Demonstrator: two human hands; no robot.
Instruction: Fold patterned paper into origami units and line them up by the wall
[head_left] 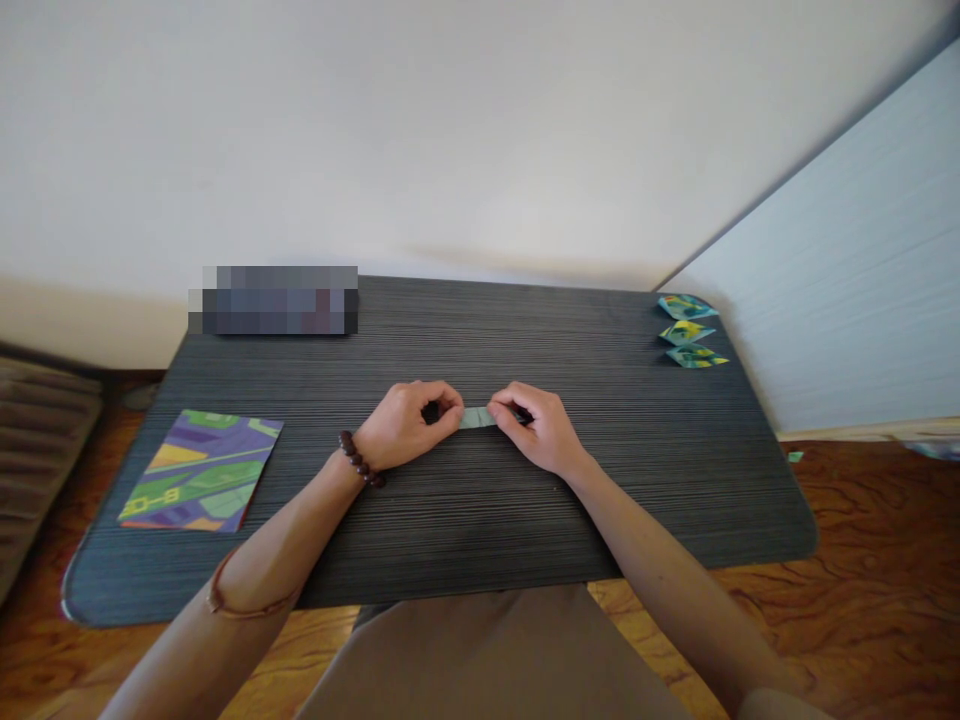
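Pale green showed in the short strip [475, 417], apparently paper, that spanned the gap between the two hands over the middle of the table [480, 530]. The left hand [409, 425], with a dark beaded bracelet [360, 460] at its wrist, pinched one end between thumb and curled fingers; the right hand [536, 425] pinched the other end in much the same way. Only the stretch between the fingertips was visible, and whether it touched the table or hung just above it could not be told.

Handling so narrow a piece well seemed to call for light, matched pinches: thumbs level, long edges straight, and no more pull than took out the slack, since thin paper could tear or crumple under a hard tug. Any crease was probably best lined up edge to edge first, then pressed from the middle outwards, ideally against the firm table top. Twisting one wrist alone might have skewed the strip, so both were better turned together.

Near the table's left edge, well apart from the left hand, lay a patterned paper square [202, 470] in purple and green. Three folded paper pieces [686, 332] sat in a row by the far right corner, and a blurred-out object [277, 308] stood at the far left.
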